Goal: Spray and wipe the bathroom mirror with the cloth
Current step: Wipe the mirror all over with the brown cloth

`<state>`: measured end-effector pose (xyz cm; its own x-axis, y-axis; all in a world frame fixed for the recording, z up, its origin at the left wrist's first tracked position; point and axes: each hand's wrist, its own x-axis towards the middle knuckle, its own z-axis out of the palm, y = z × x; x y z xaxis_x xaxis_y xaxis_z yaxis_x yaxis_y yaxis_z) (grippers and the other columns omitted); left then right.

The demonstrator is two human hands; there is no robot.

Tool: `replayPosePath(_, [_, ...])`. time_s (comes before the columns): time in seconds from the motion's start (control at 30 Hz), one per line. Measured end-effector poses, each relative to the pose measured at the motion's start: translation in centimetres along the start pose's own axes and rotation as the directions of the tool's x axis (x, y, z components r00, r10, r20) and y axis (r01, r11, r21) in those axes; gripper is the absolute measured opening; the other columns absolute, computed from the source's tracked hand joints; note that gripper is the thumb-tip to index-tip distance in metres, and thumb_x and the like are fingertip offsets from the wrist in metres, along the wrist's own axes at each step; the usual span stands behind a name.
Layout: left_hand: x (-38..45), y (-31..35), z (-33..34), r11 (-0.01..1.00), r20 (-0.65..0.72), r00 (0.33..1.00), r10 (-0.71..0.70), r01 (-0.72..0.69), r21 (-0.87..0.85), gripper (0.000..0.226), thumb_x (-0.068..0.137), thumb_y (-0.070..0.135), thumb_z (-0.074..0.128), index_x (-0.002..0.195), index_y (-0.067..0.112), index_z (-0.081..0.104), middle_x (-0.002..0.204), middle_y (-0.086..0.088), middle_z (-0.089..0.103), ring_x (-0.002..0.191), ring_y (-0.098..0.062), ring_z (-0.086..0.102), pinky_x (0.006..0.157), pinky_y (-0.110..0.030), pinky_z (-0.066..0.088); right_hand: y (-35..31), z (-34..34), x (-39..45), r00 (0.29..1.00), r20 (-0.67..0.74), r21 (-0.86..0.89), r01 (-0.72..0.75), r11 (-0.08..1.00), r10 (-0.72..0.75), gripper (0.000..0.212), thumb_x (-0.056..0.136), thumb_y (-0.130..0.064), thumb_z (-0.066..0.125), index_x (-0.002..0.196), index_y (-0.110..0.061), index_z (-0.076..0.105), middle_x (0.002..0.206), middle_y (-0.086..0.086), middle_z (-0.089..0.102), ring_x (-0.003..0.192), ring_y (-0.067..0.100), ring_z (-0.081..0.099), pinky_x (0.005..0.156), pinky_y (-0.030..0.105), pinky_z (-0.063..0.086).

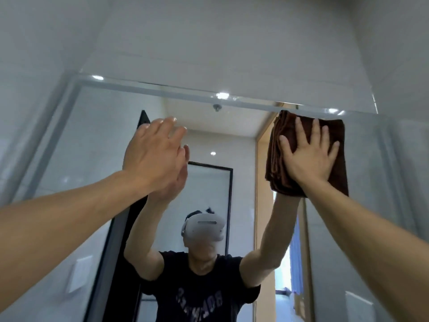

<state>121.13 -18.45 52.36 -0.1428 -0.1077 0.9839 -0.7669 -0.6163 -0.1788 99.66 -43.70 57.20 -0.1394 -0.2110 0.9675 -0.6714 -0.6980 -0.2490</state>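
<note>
The bathroom mirror [97, 145] fills the lower two thirds of the view, its top edge slanting across. A folded dark brown cloth [276, 159] lies flat against the glass near the mirror's upper right corner. My right hand [308, 156] presses on it with fingers spread straight. My left hand [155, 154] is raised near the glass at centre left, fingers straight and together, holding nothing; whether it touches the mirror is unclear. No spray bottle is in view.
White tiled wall [220, 38] rises above the mirror. The glass reflects a person in a dark T-shirt with a white headset [204, 226], both arms raised, plus a black-framed door and an open doorway behind.
</note>
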Motion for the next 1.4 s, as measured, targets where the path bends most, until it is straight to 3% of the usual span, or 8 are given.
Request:
replayPosePath(0.23, [-2.1, -8.4, -0.6, 0.966, 0.019, 0.966, -0.26, 0.26, -0.004, 0.043, 0.096, 0.027, 0.045, 0.138, 0.018, 0.05, 0.146, -0.011, 0.046, 0.131, -0.032, 0.046, 0.104, -0.049, 0.038, -20.0, 2.2, -8.3, 0.963, 0.005, 0.088, 0.268, 0.96, -0.269, 0.07, 0.096, -0.069, 0.021, 0.16, -0.041, 0.015, 0.171, 0.004, 0.004, 0.157, 0.028, -0.003, 0.123, 0.058, -0.006])
replayPosePath(0.33, [-3.8, -9.3, -0.7, 0.942, 0.056, 0.941, -0.333, 0.335, -0.029, 0.046, 0.095, 0.02, 0.044, 0.141, 0.017, 0.047, 0.15, -0.013, 0.042, 0.133, -0.034, 0.044, 0.106, -0.049, 0.035, -24.3, 2.9, -11.7, 0.925, 0.028, 0.134, 0.371, 0.919, -0.378, 0.069, 0.097, -0.067, 0.026, 0.16, -0.04, 0.016, 0.171, 0.005, 0.004, 0.157, 0.028, -0.004, 0.123, 0.057, -0.008])
replayPosePath(0.43, [-5.1, -8.1, -0.7, 0.942, 0.073, 0.942, -0.327, 0.331, -0.048, 0.047, 0.092, 0.014, 0.045, 0.139, 0.014, 0.048, 0.148, -0.015, 0.043, 0.129, -0.036, 0.046, 0.104, -0.05, 0.036, -24.4, 3.0, -13.2, 0.901, 0.053, 0.155, 0.418, 0.895, -0.43, 0.069, 0.097, -0.066, 0.028, 0.16, -0.04, 0.015, 0.171, 0.004, 0.003, 0.157, 0.026, -0.004, 0.123, 0.056, -0.007])
replayPosePath(0.57, [-4.8, -4.3, -0.8, 0.952, 0.046, 0.958, -0.283, 0.287, -0.111, 0.044, 0.087, 0.011, 0.05, 0.131, 0.008, 0.051, 0.138, -0.015, 0.049, 0.121, -0.037, 0.05, 0.099, -0.05, 0.039, -20.6, 2.4, -12.1, 0.86, 0.043, 0.14, 0.499, 0.855, -0.509, 0.069, 0.097, -0.069, 0.027, 0.159, -0.042, 0.014, 0.171, 0.001, 0.006, 0.158, 0.023, -0.001, 0.125, 0.054, -0.003])
replayPosePath(0.7, [-3.2, 2.1, -0.8, 0.935, -0.001, 0.958, -0.285, 0.278, -0.22, 0.036, 0.085, 0.012, 0.051, 0.121, 0.003, 0.052, 0.124, -0.017, 0.054, 0.111, -0.037, 0.053, 0.093, -0.05, 0.041, -12.1, 1.7, -10.3, 0.879, 0.041, 0.093, 0.47, 0.878, -0.475, 0.069, 0.096, -0.071, 0.024, 0.159, -0.045, 0.012, 0.171, -0.001, 0.007, 0.158, 0.021, 0.0, 0.125, 0.053, 0.0])
replayPosePath(1.1, [-1.4, 19.4, 1.1, 0.934, 0.013, 0.995, -0.099, 0.097, -0.345, 0.047, 0.085, 0.018, 0.046, 0.131, 0.009, 0.048, 0.134, -0.011, 0.05, 0.119, -0.03, 0.048, 0.101, -0.045, 0.035, 16.8, -2.2, -3.3, 0.996, 0.013, -0.051, 0.09, 0.995, -0.09, 0.066, 0.1, -0.065, 0.027, 0.16, -0.042, 0.013, 0.171, 0.0, 0.007, 0.158, 0.021, 0.003, 0.127, 0.05, 0.004])
replayPosePath(1.23, [-1.9, 19.6, 1.2, 0.938, 0.02, 0.998, -0.064, 0.067, -0.341, 0.049, 0.086, 0.018, 0.047, 0.133, 0.008, 0.049, 0.136, -0.011, 0.049, 0.118, -0.03, 0.048, 0.102, -0.046, 0.036, 19.3, -2.4, -3.4, 0.996, 0.005, -0.082, 0.09, 0.993, -0.09, 0.065, 0.102, -0.06, 0.03, 0.161, -0.038, 0.014, 0.17, 0.002, 0.008, 0.157, 0.022, 0.005, 0.127, 0.048, 0.006])
replayPosePath(1.4, [-4.1, 13.4, 0.0, 0.951, 0.083, 0.993, -0.083, 0.103, -0.291, 0.052, 0.088, 0.02, 0.039, 0.136, 0.005, 0.049, 0.141, -0.013, 0.048, 0.132, -0.03, 0.043, 0.111, -0.047, 0.032, 15.8, -1.8, -6.1, 0.998, -0.025, -0.047, -0.052, 0.998, 0.051, 0.071, 0.096, -0.066, 0.02, 0.161, -0.037, 0.015, 0.17, 0.004, 0.01, 0.157, 0.025, 0.007, 0.126, 0.053, 0.007])
